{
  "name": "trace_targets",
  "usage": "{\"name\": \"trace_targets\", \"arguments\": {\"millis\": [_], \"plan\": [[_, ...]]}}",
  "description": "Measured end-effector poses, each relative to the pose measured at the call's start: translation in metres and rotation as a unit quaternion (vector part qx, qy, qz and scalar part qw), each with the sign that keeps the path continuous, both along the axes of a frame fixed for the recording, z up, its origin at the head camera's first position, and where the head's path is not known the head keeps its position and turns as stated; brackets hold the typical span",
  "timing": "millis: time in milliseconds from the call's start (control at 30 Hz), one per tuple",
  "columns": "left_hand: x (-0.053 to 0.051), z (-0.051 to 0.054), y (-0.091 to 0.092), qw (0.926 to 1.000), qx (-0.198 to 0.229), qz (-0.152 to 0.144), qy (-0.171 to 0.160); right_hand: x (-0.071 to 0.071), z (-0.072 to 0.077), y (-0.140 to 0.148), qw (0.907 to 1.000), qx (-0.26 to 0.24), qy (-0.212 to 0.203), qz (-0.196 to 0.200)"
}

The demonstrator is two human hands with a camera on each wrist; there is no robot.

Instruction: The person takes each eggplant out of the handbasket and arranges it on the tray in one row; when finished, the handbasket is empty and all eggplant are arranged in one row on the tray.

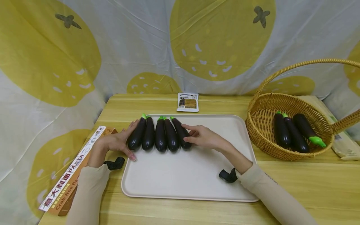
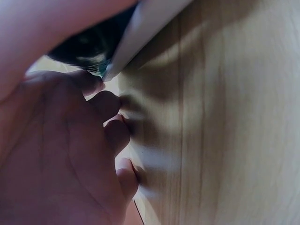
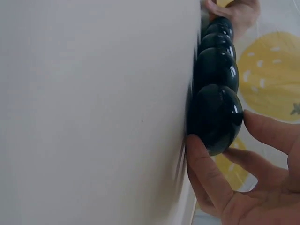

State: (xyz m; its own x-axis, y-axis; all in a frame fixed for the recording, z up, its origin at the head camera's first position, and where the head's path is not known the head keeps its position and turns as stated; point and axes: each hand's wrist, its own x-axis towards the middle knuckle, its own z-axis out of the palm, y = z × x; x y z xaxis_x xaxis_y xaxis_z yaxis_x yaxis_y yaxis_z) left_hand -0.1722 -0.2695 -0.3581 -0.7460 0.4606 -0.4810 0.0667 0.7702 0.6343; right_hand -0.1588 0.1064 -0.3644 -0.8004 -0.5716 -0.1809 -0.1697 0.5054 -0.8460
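Several dark eggplants with green stem ends lie side by side on a pale tray [image 1: 185, 178], in its back left part. At the row's left end is one eggplant [image 1: 137, 134]; my left hand [image 1: 119, 140] rests along it, fingers towards the back and thumb at the tray's left rim. My right hand [image 1: 206, 136] touches the right side of the rightmost eggplant [image 1: 181, 132] with extended fingers. In the right wrist view, fingertips [image 3: 199, 147] meet this eggplant's rounded end [image 3: 215, 117]. The left wrist view shows my left palm [image 2: 61, 145] and bent fingertips by the tray edge.
A wicker basket [image 1: 261, 140] with a tall handle stands at the right, holding 3 eggplants. Behind the tray lies a small packet [image 1: 187, 102]. A long pasta box [image 1: 70, 178] lies at the left. Beyond the wooden table [image 1: 303, 187] hangs a patterned cloth [image 1: 135, 47].
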Motion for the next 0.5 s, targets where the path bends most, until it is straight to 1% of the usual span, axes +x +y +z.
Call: {"name": "trace_targets", "arguments": {"millis": [300, 500], "plan": [[-0.0005, -0.0004, 0.0009, 1.0000, 0.007, 0.000, -0.005, -0.0033, 0.0003, 0.0029, 0.9997, -0.018, -0.013, -0.002], [-0.0005, -0.0003, -0.0006, 1.0000, -0.005, 0.002, -0.002, -0.0051, 0.0011, 0.0052, 0.9995, -0.023, -0.022, -0.002]]}}
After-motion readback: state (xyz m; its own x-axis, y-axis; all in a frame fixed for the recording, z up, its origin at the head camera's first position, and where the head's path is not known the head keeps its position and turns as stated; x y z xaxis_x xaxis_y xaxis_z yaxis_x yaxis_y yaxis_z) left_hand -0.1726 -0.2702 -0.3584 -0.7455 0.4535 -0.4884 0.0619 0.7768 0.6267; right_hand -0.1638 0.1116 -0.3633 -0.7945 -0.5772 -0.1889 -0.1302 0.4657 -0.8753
